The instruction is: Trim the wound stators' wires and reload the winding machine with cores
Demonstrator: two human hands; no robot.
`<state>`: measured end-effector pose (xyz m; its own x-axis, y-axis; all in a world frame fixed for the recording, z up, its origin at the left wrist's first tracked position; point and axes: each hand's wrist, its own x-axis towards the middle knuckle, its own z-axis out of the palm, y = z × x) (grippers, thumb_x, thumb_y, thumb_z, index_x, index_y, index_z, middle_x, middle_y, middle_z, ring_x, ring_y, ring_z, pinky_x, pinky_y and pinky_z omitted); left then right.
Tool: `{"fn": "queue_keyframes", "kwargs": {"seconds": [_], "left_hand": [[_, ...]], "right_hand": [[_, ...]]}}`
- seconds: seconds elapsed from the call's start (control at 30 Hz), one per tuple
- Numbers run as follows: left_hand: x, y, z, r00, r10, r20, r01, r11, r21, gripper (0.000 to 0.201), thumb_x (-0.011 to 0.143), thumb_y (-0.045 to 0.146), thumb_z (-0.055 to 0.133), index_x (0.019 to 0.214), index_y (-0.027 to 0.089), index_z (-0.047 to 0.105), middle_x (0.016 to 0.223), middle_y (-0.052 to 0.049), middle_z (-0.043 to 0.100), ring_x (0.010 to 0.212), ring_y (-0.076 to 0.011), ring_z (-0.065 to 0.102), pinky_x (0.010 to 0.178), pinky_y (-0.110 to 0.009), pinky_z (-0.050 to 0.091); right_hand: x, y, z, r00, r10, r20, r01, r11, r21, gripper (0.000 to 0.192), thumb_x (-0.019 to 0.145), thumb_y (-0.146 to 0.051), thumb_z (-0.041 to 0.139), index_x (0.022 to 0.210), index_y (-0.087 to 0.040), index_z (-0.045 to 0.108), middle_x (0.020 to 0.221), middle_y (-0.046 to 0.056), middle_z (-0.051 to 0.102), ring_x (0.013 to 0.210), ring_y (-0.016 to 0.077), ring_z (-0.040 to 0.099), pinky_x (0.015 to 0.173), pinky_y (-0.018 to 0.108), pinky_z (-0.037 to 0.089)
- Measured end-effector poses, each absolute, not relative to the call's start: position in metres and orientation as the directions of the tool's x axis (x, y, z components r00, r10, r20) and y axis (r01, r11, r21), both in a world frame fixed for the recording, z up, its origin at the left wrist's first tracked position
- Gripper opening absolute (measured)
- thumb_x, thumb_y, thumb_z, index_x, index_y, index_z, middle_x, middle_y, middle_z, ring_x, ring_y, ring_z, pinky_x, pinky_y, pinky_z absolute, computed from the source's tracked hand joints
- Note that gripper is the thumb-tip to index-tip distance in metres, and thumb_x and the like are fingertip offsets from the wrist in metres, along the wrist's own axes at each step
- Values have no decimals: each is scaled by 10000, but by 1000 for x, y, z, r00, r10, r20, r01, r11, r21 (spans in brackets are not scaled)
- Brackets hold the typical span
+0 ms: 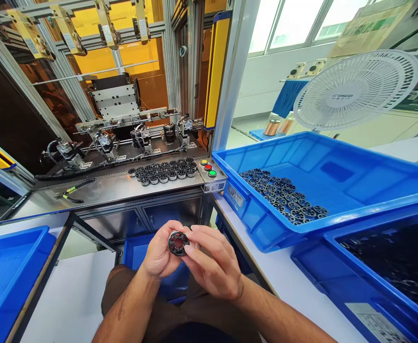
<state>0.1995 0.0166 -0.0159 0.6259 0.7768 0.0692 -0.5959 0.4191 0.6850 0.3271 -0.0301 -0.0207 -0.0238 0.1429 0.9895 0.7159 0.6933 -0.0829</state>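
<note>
Over my lap I hold a round motor stator (178,244) with a black slotted face and a paler rim. My left hand (159,255) is closed around its left side and underside. The thumb and fingertips of my right hand (214,262) press on its right edge. Ahead, several similar stators (164,170) stand in tight rows on the metal ledge (105,193) of the machine. Many more round parts (283,195) of the same look lie in the blue bin (359,166) to my right.
Green-handled pliers (74,190) lie on the ledge's left. Yellow, red and green buttons (209,167) sit at its right end. Behind are machine fixtures (141,138). A second blue bin (323,267) of dark parts is at right, another blue bin (12,271) at left. A white fan (355,90) stands behind.
</note>
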Motion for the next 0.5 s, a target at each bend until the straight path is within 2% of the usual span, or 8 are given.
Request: {"fn": "queue_keyframes", "kwargs": {"seconds": [0.2,0.5], "left_hand": [[199,17,-17,619,783,61,-592,414,692,400,735,533,789,837,177,640,846,-41,722,773,-197,682,754,-323,498],[199,17,-16,617,784,64,-588,406,699,421,731,551,784,840,176,629,802,-27,692,756,-181,651,755,-313,483]], "right_hand": [[327,-28,-23,-9,147,989,712,696,-97,183,835,-63,694,1002,-114,639,1061,143,687,1072,262,674,812,414,647],[326,-30,-23,0,171,985,711,693,-121,164,860,-74,673,1010,-127,632,1069,136,683,1065,250,668,804,422,652]]}}
